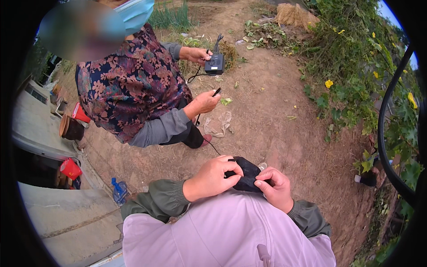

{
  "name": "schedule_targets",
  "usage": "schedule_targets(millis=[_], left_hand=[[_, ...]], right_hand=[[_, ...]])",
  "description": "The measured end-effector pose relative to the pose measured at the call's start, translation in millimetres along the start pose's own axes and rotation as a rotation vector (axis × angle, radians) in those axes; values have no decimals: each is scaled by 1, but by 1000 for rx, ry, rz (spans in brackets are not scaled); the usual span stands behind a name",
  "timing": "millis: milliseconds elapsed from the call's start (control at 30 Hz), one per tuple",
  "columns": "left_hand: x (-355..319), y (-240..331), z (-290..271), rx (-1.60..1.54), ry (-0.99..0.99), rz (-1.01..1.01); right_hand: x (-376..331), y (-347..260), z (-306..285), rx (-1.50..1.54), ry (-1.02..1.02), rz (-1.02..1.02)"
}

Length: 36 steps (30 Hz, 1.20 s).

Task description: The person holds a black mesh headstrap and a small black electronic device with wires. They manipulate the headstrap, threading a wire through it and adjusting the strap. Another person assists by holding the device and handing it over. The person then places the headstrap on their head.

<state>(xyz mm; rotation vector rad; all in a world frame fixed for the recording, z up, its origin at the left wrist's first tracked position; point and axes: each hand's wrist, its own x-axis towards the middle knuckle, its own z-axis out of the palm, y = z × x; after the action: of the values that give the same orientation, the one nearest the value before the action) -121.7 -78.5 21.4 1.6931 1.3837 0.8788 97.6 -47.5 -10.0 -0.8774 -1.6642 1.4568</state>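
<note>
The left hand (214,176) hid one side of the black cloth (246,171), the right hand (277,190) part of its other edge. The co-worker's head (84,31) was blurred and cropped by the top edge. The dark slip (217,91) the co-worker held was too small to identify. The lower edge cut off the pale jacket (222,231).

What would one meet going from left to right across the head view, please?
Lower red bucket, blue plastic bottle, wearer's left hand, black fabric item, wearer's right hand, round yellow flower.
</note>
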Motion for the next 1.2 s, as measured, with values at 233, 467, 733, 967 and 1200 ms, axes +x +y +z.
schedule_targets(millis=[233,467,733,967,1200], left_hand=[[2,-8,-8,77,92,65],[6,-14,-25,59,45,48],[7,-26,-32,-172,-52,-74],[-4,-20,-38,315,444,181],[19,-37,-13,-689,218,-212]], right_hand=[[15,-11,5,-276,-18,-219],[26,-9,11,-256,-13,-205],[42,-13,20,-284,-116,-268],[52,-13,31,-356,235,-249],[73,-16,62,-352,306,-335]])
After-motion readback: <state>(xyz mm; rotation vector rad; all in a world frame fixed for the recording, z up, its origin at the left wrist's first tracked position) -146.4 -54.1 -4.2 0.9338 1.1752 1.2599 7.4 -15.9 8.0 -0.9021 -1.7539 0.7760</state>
